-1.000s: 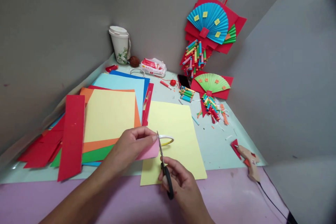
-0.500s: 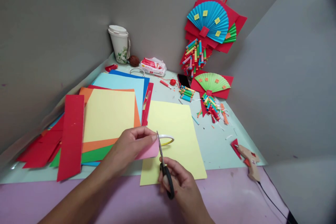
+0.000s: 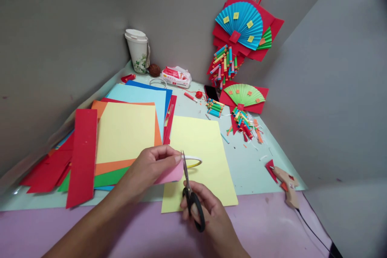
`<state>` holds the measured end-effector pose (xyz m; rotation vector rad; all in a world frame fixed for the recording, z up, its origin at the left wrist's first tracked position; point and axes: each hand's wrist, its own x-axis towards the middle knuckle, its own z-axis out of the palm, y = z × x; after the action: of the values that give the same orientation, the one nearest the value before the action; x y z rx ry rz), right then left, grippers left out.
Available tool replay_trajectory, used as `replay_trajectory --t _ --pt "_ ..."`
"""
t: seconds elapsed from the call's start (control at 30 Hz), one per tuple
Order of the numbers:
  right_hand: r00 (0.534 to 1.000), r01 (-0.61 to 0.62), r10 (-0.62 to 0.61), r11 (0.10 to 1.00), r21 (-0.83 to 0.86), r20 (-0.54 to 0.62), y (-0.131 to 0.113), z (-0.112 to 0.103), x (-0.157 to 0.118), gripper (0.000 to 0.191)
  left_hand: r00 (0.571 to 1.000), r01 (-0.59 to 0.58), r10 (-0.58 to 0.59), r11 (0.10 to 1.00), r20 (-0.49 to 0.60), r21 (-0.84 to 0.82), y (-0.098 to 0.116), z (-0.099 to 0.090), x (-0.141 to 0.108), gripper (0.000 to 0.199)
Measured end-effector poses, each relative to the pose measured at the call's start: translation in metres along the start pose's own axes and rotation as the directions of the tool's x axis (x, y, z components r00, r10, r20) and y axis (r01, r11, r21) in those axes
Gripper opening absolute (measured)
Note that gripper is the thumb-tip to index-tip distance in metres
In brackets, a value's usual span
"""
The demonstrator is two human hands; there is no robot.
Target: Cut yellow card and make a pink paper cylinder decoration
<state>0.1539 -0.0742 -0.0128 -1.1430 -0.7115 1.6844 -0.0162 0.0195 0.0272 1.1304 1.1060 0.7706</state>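
Observation:
My left hand (image 3: pixel 159 165) is closed on a small piece of pink paper (image 3: pixel 171 174), thumb on top near its right end. In my right hand (image 3: pixel 208 209) are black-handled scissors (image 3: pixel 186 177), fingers through the loops. Their blades point away from me, slightly parted, at the right edge of the pink paper. Just beyond the blades is a thin white and yellow ring (image 3: pixel 196 162), which looks like a tape roll, over a large pale yellow sheet (image 3: pixel 208 181). The blades and my fingers partly hide the ring.
Stacked coloured paper (image 3: pixel 127 129) and a red strip (image 3: pixel 81 161) lie to the left. A hot glue gun (image 3: pixel 288 185) with its cord rests at the right. Behind are a white cup (image 3: pixel 137 50), rolled paper tubes (image 3: pixel 215 108) and fan decorations (image 3: pixel 240 26).
The scissors have opened slightly, their blades and handles moving apart. My left hand keeps its hold on the pink paper in nearly the same place.

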Motion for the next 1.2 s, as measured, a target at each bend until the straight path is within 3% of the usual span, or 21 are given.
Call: replay_trajectory --t 0.17,0.27,0.53,0.67,0.73,0.83,0.9,0.93,1.07,1.2 --pt "0.984 -0.032 -0.014 0.967 0.254 0.176 -0.001 -0.003 -0.005 0.065 1.000 -0.011 0.013 0.995 0.022 -0.097 0.001 0.001 -0.001 0.026" --pt "0.982 -0.043 -0.011 0.959 0.279 0.189 -0.001 -0.003 -0.006 0.063 1.000 0.002 0.003 0.991 0.030 -0.137 0.002 0.002 -0.001 0.025" --pt "0.994 -0.014 -0.007 0.982 0.187 0.112 -0.001 -0.003 -0.004 0.061 0.999 0.048 -0.050 0.987 -0.009 -0.153 0.009 0.000 -0.002 0.026" --pt "0.994 -0.060 0.070 0.992 -0.112 0.086 -0.013 -0.010 -0.014 0.042 0.997 0.015 -0.032 0.972 -0.070 -0.234 0.011 -0.007 0.001 0.021" --pt "0.990 -0.039 0.090 0.910 -0.414 0.105 -0.020 -0.016 -0.021 0.032 0.997 -0.015 -0.009 0.953 -0.078 -0.303 0.011 -0.011 0.002 0.017" --pt "0.967 0.167 0.066 0.571 -0.804 0.248 -0.022 -0.022 -0.028 0.042 0.997 -0.027 0.001 0.928 -0.072 -0.371 0.009 -0.015 0.004 0.014" --pt "0.926 0.341 0.032 0.355 -0.870 0.376 -0.017 -0.024 -0.030 0.038 0.998 -0.024 0.000 0.928 -0.064 -0.372 0.009 -0.016 0.003 0.012" --pt "0.902 0.413 -0.002 0.293 -0.862 0.432 -0.015 -0.023 -0.030 0.032 0.998 -0.019 -0.003 0.931 -0.060 -0.365 0.008 -0.017 0.003 0.012" --pt "0.807 0.586 -0.265 0.242 -0.773 0.528 -0.019 -0.019 -0.032 0.016 0.999 0.010 -0.022 0.942 -0.034 -0.337 0.009 -0.014 0.001 0.014" --pt "0.755 0.604 -0.443 0.181 -0.776 0.483 -0.055 -0.019 -0.015 0.040 0.998 0.065 -0.066 0.950 0.004 -0.307 0.012 -0.009 -0.001 0.016"
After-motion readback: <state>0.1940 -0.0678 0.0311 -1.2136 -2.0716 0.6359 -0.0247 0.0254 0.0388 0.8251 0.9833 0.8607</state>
